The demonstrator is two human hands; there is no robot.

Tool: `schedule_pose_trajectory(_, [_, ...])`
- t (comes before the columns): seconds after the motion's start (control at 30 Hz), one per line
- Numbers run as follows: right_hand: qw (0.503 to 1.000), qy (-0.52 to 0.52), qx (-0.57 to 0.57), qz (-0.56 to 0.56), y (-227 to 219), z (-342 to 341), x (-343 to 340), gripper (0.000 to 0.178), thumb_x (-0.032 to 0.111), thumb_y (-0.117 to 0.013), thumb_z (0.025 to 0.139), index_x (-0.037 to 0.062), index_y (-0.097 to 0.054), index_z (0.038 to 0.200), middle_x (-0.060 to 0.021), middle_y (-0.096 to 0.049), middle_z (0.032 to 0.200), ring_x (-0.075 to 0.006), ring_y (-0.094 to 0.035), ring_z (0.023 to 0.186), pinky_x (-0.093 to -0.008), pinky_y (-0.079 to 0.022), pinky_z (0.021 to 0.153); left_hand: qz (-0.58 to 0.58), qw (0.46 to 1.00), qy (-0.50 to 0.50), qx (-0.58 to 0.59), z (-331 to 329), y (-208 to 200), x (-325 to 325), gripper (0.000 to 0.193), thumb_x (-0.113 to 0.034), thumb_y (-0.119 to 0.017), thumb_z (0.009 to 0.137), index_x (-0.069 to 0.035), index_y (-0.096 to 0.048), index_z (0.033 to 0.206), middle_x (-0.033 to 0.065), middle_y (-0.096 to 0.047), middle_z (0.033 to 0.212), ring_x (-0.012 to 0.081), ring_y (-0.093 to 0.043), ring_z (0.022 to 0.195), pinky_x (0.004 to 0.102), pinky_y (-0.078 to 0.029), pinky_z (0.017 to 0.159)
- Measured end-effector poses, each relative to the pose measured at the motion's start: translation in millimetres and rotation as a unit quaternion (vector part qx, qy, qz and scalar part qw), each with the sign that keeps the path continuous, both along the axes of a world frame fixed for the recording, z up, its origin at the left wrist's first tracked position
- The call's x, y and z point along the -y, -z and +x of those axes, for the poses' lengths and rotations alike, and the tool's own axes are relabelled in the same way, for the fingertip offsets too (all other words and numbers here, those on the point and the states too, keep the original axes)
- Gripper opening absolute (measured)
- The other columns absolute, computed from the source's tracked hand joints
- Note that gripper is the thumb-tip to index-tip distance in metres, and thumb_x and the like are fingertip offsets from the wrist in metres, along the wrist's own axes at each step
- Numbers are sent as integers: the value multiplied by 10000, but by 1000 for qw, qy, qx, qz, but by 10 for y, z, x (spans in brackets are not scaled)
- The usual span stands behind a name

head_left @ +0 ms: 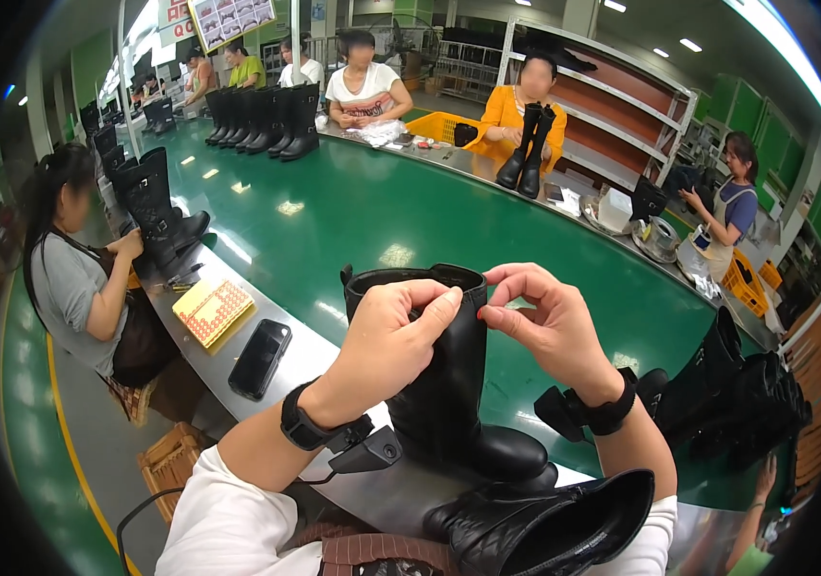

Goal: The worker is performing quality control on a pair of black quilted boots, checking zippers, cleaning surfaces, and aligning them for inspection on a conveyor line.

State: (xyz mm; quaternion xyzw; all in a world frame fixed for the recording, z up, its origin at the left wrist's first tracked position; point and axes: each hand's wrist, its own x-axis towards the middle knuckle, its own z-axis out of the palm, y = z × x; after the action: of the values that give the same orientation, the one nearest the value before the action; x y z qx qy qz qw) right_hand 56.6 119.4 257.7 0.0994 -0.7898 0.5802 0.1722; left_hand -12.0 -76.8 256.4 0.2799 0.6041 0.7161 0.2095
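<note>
Boot (451, 384) upright on near bench (307, 363), toe right; left hand (386, 336) pinches its rim (469, 276), best braced firmly so right hand (550, 322), thumb and forefinger parted beside it, can work lightly, though whether it grips the red speck (481, 313), can't tell.

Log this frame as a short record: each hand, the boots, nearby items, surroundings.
Left hand: left hand at the boot's top, thumb and fingertips together; grip unclear
Right hand: right hand at the rim's right side; small red-orange spot by the thumb, too small to identify
Boot: black boot, upright, toe rightward
Second boot: quilted boot, tipped over, nearer the wearer
Left ledge: phone; yellow pad with orange dots
Beyond: green belt, boot row, co-workers
</note>
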Motion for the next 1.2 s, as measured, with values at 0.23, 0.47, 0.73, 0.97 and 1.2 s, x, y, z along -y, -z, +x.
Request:
schedule_pose_trajectory(0.23, [999, 38, -17, 34, -51, -27, 90, 137, 110, -754, 854, 9, -667, 886, -65, -589, 1151, -104, -614, 958, -246, -555, 762, 20, 1000, -13, -3, -18, 27, -5, 227, -195, -570, 1002, 16, -655, 1004, -62, -479, 634, 7, -363, 414, 198, -263, 370])
schedule_pose_trajectory(0.47, [999, 23, 11, -45, 105, -60, 102, 282, 126, -728, 887, 24, -550, 1081, -42, -610, 1074, -89, -618, 924, -241, -546, 726, 45, 996, -39, -65, 24, 29, 54, 189, -161, -612, 966, 15, -663, 1010, -11, -561, 750, -6, -415, 505, 179, -307, 445])
schedule_pose_trajectory(0.73, [993, -8, 46, -106, 475, 354, -119, 343, 145, -554, 1006, 6, -507, 1315, -38, -615, 1185, -115, -582, 1062, -290, -494, 909, 99, 846, -297, -432, -187, 619, 540, 1348, -427, -957, 516, -10, -128, 1493, 136, -306, 1397, 236, -500, 1083, 408, -401, 962])
schedule_pose_trajectory(0.97, [984, 82, 72, -139, 628, 917, -341, 388, 187, -510, 1028, 21, -475, 1377, -67, -591, 1267, -149, -568, 1153, -330, -457, 1010, -1, 972, 176, -159, -211, 1440, 213, 1280, -233, -961, 550, -111, -159, 1540, 134, -291, 1545, 296, -319, 1417, 438, -251, 1168])
schedule_pose_trajectory(1.2, [970, 213, 87, -79, 712, 1876, -286, 481, 118, -663, 904, 26, -504, 1349, -101, -605, 1218, -169, -571, 1144, -306, -454, 980, 33, 998, 34, -35, 199, 1466, -201, 306, -175, -733, 889, 24, -655, 1108, 39, -690, 1030, 105, -601, 924, 271, -486, 826])
